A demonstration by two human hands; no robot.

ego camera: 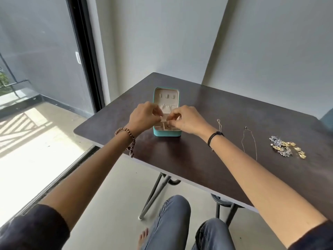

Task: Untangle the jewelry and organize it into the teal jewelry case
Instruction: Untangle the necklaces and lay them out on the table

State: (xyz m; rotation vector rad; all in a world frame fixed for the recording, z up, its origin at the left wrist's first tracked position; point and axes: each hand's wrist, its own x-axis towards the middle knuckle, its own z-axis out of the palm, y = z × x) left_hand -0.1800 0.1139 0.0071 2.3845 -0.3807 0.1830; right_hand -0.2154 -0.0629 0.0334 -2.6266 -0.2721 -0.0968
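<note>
Head view shows the teal jewelry case [166,133] standing open on the dark table [198,159], near the left front edge. Its lid lies back, away from the person, and shows a cream lining with three small tabs and a gathered pocket. The lower half is divided into compartments, and something small and golden lies in one of the front ones.

Both hands are together just above the open case. The left hand [144,115] and the right hand [187,120] each have the fingers curled, with thumb and fingertips pinched on a small piece of jewelry [163,117] between them. This piece is very small and pale, perhaps a thin chain or an earring; I cannot tell which. The hands cover the middle part of the case.

A brown beaded bracelet [126,131] is on the left wrist and a black cord [214,136] on the right wrist.

To the right of the case, partly behind the right wrist, a thin silver necklace [219,124] lies on the table. Further right a second necklace [246,127] with a small dark pendant lies with its chain spread toward the person. Still further right, well apart from the case, there is a pile of jewelry [286,147] in silver and gold, the pieces touching one another.

Under the table edge the knees in blue jeans [173,213] and one bare foot are visible. On the left is a glass door [45,60] with a black frame.
</note>
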